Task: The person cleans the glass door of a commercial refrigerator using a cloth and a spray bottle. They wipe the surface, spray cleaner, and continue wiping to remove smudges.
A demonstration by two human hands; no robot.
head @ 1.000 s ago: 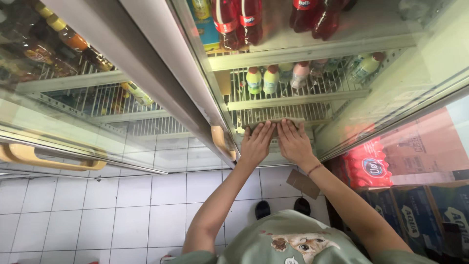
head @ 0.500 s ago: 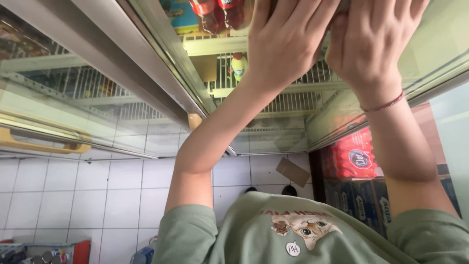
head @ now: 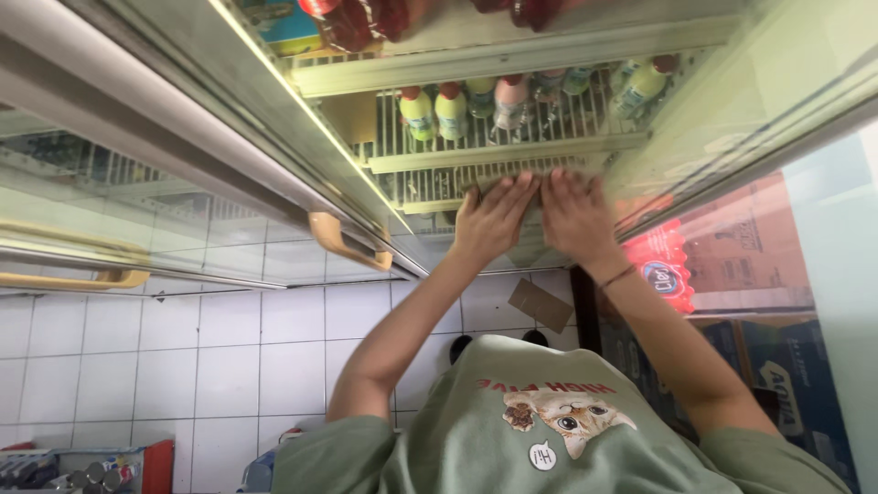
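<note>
Both of my arms reach into an open glass-door fridge. My left hand (head: 494, 218) and my right hand (head: 574, 212) lie flat, side by side, on the front of a low wire shelf (head: 430, 181), fingers stretched out. I see nothing held in either hand. A thin band circles my right wrist. On the wire shelf above stand several small bottles (head: 434, 110) with red and green caps. Dark red bottles (head: 357, 18) sit on the top shelf.
The open door's glass and its tan handle (head: 343, 242) are left of my arms. A second fridge door with a handle (head: 101, 279) is further left. On the white tiled floor (head: 229, 366) lies a cardboard scrap (head: 540, 304). A red bottle pack (head: 663, 270) and blue cartons (head: 777, 384) stand right.
Both hands rose from the low shelf up close to the camera near the upper shelves, then came back down onto the low wire shelf.
</note>
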